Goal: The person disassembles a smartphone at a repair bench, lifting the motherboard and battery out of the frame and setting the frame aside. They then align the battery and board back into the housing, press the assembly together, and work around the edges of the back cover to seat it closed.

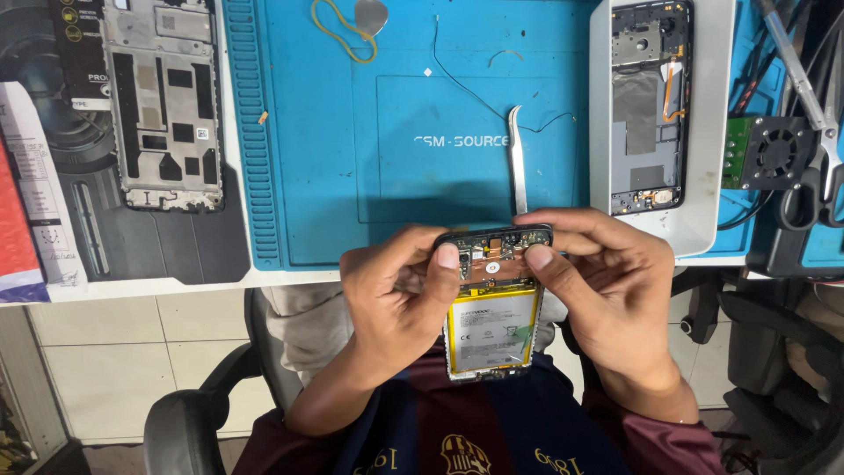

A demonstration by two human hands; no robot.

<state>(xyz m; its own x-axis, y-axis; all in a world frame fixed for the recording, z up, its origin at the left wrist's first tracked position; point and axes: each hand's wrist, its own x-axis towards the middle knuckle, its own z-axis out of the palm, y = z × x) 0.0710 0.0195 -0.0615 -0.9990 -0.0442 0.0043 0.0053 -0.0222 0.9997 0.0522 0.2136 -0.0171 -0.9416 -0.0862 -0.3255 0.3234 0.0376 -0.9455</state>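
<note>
Both hands are on an opened phone [492, 308], held over the lap just off the near edge of the blue mat [352, 176]. Left hand [396, 299] wraps the phone's left side with the thumb pressed near the top; right hand [615, 290] grips the right side, thumb also on the top end. So both are closed firmly on the phone. Back cover's off, and you can see a yellow battery [492, 330] filling the lower part and some copper-coloured bits above it.

Container-wise: a white tray [712, 132] at the right holds another stripped phone [651, 105], lying flat, circuit side up.

On the mat: tweezers [518, 158] just beyond the hands, a thin black wire [457, 79] curling past them, a yellow rubber band [338, 31] and a grey pick [371, 16] at the far edge. To the left, a bare metal frame [167, 105] lies on a printed sheet. At the right there's a small fan [778, 149] on a green board, and scissors [818, 141], partly cut off.

The phone's top end is partly hidden under the thumbs, so I can't make out the parts there.
</note>
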